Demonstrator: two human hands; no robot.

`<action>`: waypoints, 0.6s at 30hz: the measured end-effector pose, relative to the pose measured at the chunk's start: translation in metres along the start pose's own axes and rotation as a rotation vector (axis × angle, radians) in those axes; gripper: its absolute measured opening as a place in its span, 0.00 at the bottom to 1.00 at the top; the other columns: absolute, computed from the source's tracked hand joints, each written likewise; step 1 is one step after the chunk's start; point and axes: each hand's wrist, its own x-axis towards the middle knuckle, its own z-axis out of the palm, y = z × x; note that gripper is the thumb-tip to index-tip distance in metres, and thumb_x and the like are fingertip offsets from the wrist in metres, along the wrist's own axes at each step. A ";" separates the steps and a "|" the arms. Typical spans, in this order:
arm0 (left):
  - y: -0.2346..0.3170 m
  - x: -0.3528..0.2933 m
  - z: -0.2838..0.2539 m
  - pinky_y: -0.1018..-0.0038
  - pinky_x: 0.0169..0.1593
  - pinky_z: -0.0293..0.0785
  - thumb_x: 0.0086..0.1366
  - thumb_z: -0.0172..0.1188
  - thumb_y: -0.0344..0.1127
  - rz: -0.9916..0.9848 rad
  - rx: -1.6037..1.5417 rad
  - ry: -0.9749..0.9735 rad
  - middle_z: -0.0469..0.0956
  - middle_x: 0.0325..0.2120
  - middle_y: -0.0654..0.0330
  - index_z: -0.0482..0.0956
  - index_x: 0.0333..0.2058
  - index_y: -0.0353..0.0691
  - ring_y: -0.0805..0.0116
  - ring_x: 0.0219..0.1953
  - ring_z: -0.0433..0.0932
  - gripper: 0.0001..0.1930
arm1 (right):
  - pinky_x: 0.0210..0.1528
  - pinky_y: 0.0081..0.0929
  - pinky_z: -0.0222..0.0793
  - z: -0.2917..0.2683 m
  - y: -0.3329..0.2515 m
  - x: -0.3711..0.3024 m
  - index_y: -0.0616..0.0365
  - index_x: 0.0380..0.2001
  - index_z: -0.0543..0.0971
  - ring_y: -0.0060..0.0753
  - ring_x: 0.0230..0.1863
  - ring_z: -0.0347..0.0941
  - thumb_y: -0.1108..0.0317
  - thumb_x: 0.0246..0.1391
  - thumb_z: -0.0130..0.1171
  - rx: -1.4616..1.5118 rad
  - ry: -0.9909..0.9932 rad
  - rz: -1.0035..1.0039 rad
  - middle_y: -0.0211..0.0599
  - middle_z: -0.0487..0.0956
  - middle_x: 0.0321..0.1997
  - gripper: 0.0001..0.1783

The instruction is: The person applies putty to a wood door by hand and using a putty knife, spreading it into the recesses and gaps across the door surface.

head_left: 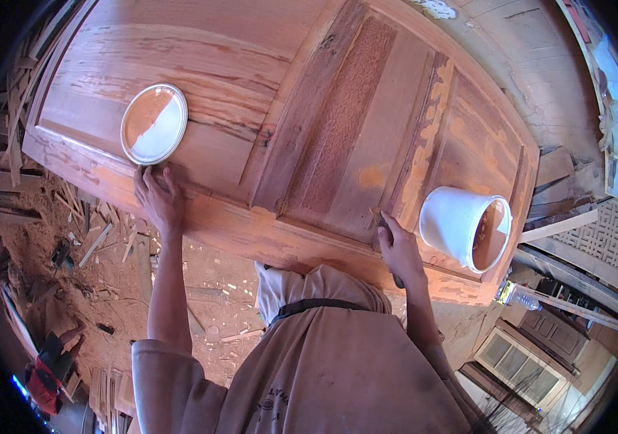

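My left hand (158, 195) is closed at the near rim of a round white lid (171, 130), its fingertips partly hidden there. Brown putty (142, 112) covers about half of the lid's face. My right hand (401, 252) is wrapped round a slim tool that looks like a putty knife (398, 281); its dark handle end shows below my palm and its tip lies close to the wood. Under both hands lies a panelled wooden door (251, 235) with orange-brown filler patches. A white bucket (448, 223) with brown putty inside stands on the door, right of my right hand.
Sawdust and wood scraps (95, 246) cover the floor at left. Stacked boards (16, 108) stand along the left edge. At right are a carved lattice panel (598, 235) and a window-like frame (519, 362). Something red (43, 387) shows at lower left.
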 end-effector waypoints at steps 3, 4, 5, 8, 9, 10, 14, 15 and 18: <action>-0.002 0.000 0.000 0.53 0.66 0.59 0.71 0.54 0.50 0.008 -0.012 0.010 0.69 0.60 0.45 0.73 0.54 0.31 0.46 0.64 0.65 0.26 | 0.40 0.43 0.76 0.057 0.035 -0.007 0.53 0.64 0.70 0.54 0.36 0.81 0.62 0.66 0.53 0.040 0.221 -0.316 0.60 0.81 0.43 0.25; -0.006 -0.001 -0.002 0.53 0.66 0.59 0.71 0.54 0.50 -0.008 -0.002 0.018 0.69 0.60 0.45 0.73 0.54 0.30 0.46 0.64 0.65 0.26 | 0.41 0.45 0.77 0.073 0.037 -0.006 0.52 0.65 0.69 0.57 0.39 0.81 0.63 0.66 0.53 -0.001 0.319 -0.477 0.61 0.80 0.47 0.25; -0.005 -0.001 -0.002 0.53 0.66 0.59 0.71 0.54 0.50 0.003 -0.008 0.020 0.69 0.60 0.45 0.73 0.54 0.30 0.46 0.64 0.65 0.26 | 0.41 0.49 0.77 0.080 0.036 -0.008 0.52 0.67 0.66 0.63 0.42 0.79 0.63 0.66 0.53 0.056 0.260 -0.447 0.63 0.78 0.50 0.27; 0.000 0.000 -0.001 0.53 0.67 0.59 0.71 0.54 0.49 0.004 0.001 0.014 0.69 0.60 0.45 0.73 0.54 0.30 0.46 0.64 0.65 0.26 | 0.40 0.52 0.76 0.095 0.031 -0.004 0.51 0.68 0.65 0.65 0.41 0.79 0.63 0.67 0.53 -0.010 0.256 -0.314 0.63 0.79 0.46 0.28; 0.002 0.000 0.000 0.53 0.67 0.58 0.72 0.53 0.50 0.009 -0.005 0.013 0.69 0.60 0.45 0.73 0.54 0.30 0.46 0.64 0.65 0.26 | 0.40 0.52 0.76 0.099 0.029 0.000 0.51 0.68 0.65 0.65 0.41 0.79 0.63 0.67 0.53 -0.006 0.258 -0.307 0.63 0.79 0.46 0.28; 0.004 0.001 0.001 0.53 0.67 0.58 0.72 0.53 0.50 0.012 -0.012 0.013 0.69 0.60 0.45 0.73 0.55 0.30 0.46 0.64 0.65 0.26 | 0.39 0.53 0.76 0.103 0.027 0.005 0.50 0.69 0.64 0.65 0.40 0.79 0.62 0.67 0.53 -0.052 0.280 -0.257 0.63 0.78 0.44 0.29; 0.000 0.000 0.003 0.53 0.67 0.58 0.72 0.52 0.50 0.029 -0.010 0.015 0.69 0.60 0.45 0.73 0.55 0.30 0.46 0.64 0.65 0.27 | 0.36 0.53 0.78 0.105 0.021 0.000 0.47 0.71 0.62 0.64 0.34 0.79 0.59 0.68 0.51 -0.249 0.242 -0.132 0.62 0.77 0.41 0.30; -0.001 -0.001 0.002 0.53 0.66 0.58 0.72 0.52 0.51 0.023 -0.010 0.015 0.69 0.60 0.45 0.73 0.55 0.30 0.46 0.64 0.65 0.27 | 0.36 0.53 0.78 0.103 0.023 -0.005 0.47 0.71 0.62 0.64 0.34 0.79 0.59 0.68 0.51 -0.256 0.243 -0.135 0.62 0.77 0.41 0.30; -0.005 -0.004 -0.003 0.53 0.66 0.59 0.72 0.52 0.51 -0.013 -0.007 0.016 0.69 0.60 0.45 0.73 0.54 0.31 0.46 0.64 0.65 0.26 | 0.40 0.53 0.75 0.074 0.031 -0.021 0.51 0.66 0.69 0.64 0.36 0.78 0.62 0.66 0.55 -0.249 0.234 -0.218 0.63 0.79 0.41 0.27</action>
